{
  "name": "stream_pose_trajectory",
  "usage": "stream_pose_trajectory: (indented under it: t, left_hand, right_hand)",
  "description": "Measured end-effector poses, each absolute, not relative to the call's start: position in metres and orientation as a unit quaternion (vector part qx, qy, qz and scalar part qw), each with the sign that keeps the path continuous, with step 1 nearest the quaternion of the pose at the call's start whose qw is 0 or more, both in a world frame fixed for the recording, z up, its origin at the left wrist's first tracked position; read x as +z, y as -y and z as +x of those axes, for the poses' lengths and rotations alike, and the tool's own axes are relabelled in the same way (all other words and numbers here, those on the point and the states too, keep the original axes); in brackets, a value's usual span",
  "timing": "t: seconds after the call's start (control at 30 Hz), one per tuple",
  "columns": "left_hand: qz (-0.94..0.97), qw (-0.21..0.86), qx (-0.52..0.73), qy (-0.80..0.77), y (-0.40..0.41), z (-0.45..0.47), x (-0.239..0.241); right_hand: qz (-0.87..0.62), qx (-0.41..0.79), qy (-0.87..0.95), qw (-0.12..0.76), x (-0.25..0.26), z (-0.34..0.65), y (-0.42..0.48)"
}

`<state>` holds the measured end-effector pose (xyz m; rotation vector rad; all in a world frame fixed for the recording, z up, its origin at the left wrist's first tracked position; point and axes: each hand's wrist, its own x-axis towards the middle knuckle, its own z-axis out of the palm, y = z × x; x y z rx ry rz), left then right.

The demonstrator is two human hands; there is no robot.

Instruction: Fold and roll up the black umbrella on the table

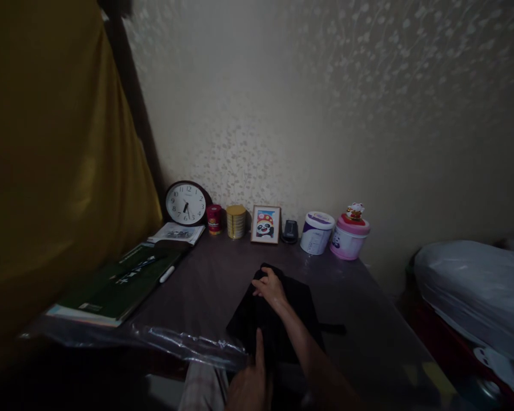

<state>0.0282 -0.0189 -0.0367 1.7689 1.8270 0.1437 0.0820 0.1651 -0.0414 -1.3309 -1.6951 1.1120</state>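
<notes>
A black fabric item (297, 297) with a short strap at its right side lies at the table's front edge. It looks like a flat bag, but the dim light hides its details. My right hand (269, 287) reaches over it, fingers bent and pinched at the raised fold on its far end. Close to me, my left hand (248, 388) touches its near part, with the index finger stretched out along the dark fabric. The other left fingers are curled low and partly hidden.
On the dark table (197, 279), a green book (111, 285) and a white pen (167, 274) lie left. Along the wall stand a clock (186, 204), a red can (214, 220), a yellow-lidded tin (236, 222), a framed panda picture (265, 225) and two tubs (317, 235). Clear plastic covers the front edge.
</notes>
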Motion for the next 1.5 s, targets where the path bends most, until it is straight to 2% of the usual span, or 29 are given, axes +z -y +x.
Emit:
stream_pose_trajectory:
  t: [0.23,0.5,0.8,0.93,1.07,1.27,1.37,1.5]
  left_hand:
    - [0.648,0.28,0.066,-0.706,0.019,0.032,-0.042]
    - [0.597,0.311,0.049,-0.738,0.009,0.039,-0.056]
    - [0.588,0.323,0.082,-0.737,0.007,0.037,-0.06]
    - [0.589,0.327,0.087,-0.734,0.006,0.035,-0.061]
    - [0.597,0.328,0.093,-0.726,0.007,0.034,-0.061]
    - [0.621,0.328,0.054,-0.71,0.008,0.032,-0.058]
    - [0.628,0.334,0.044,-0.702,0.009,0.03,-0.057]
    - [0.633,0.326,0.062,-0.699,0.01,0.028,-0.059]
  right_hand:
    - [-0.441,0.389,0.744,0.316,-0.031,0.088,-0.149]
    - [-0.347,0.127,0.885,0.285,-0.028,0.126,-0.119]
    - [-0.415,0.039,0.893,0.167,-0.039,0.11,-0.192]
    - [-0.444,0.012,0.878,0.179,-0.038,0.101,-0.192]
    - [-0.418,0.019,0.894,0.159,-0.037,0.095,-0.153]
    - [-0.294,0.133,0.943,0.082,-0.026,0.097,-0.084]
    - [-0.278,0.192,0.931,0.135,-0.023,0.107,-0.072]
    - [-0.358,0.163,0.886,0.248,-0.029,0.13,-0.082]
